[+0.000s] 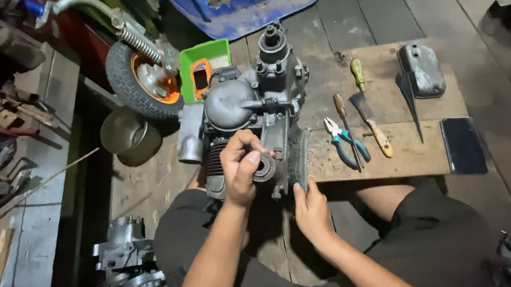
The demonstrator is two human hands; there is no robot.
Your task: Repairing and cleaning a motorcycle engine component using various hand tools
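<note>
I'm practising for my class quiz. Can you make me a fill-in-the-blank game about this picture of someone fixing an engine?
1. The left hand holds a small round dark ring against the grey ____.
2. The right hand touches the engine's finned ____ side.
3. The pliers on the wooden board have ____ handles.
4. The small wheel beside the engine has an ____ hub.

Missing words: engine; right; blue; orange
</note>
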